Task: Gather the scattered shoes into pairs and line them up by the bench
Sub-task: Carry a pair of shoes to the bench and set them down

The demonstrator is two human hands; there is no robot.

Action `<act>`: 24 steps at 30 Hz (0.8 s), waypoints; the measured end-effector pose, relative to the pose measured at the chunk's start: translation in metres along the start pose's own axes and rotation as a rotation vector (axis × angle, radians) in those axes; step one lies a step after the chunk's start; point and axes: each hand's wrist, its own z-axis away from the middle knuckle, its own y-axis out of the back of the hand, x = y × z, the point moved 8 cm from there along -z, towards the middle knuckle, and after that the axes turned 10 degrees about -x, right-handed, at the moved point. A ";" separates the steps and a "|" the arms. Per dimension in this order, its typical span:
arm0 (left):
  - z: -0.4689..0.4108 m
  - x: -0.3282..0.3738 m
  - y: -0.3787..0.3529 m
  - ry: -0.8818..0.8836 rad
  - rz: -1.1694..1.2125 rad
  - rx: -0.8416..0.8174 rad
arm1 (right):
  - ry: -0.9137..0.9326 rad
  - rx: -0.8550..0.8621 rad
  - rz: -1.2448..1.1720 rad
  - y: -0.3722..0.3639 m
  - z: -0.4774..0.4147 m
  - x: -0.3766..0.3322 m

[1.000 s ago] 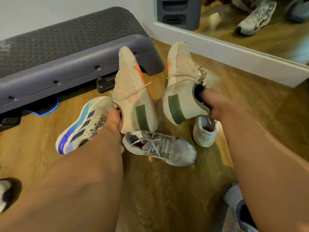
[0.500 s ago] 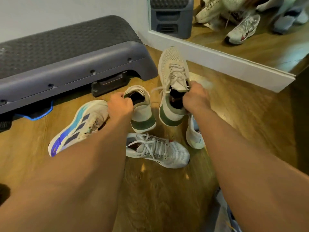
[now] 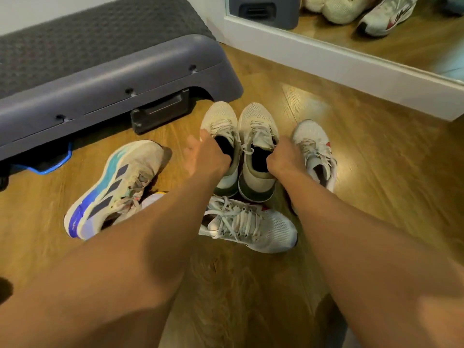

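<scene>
Two cream shoes with green heels stand side by side, toes toward the grey bench (image 3: 150, 71). My left hand (image 3: 209, 156) holds the left cream shoe (image 3: 221, 121) at its collar. My right hand (image 3: 283, 156) grips the right cream shoe (image 3: 258, 121) at its opening. A grey laced shoe (image 3: 253, 226) lies crosswise just behind their heels. A white shoe with a red mark (image 3: 313, 144) stands right of my right hand. A shoe with a teal and blue sole (image 3: 118, 187) lies on its side to the left.
A mirror with a white frame (image 3: 339, 64) leans along the back right and reflects more shoes. A blue band (image 3: 52, 167) pokes out under the bench. Bare wooden floor (image 3: 389, 184) stretches to the right.
Both hands lowered the cream shoes from the air, turned them upright, and brought them together side by side on the floor near the bench's right end.
</scene>
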 end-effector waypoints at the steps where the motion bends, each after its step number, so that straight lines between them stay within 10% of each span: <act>1: -0.001 -0.006 -0.009 0.082 0.128 -0.085 | -0.022 -0.013 -0.049 -0.003 0.002 0.004; 8: 0.006 -0.028 -0.034 0.303 0.523 -0.231 | -0.363 -0.304 -0.702 -0.053 0.030 0.026; 24: 0.285 0.076 0.144 0.304 0.439 -0.133 | -0.462 -0.184 -0.592 0.175 0.289 -0.019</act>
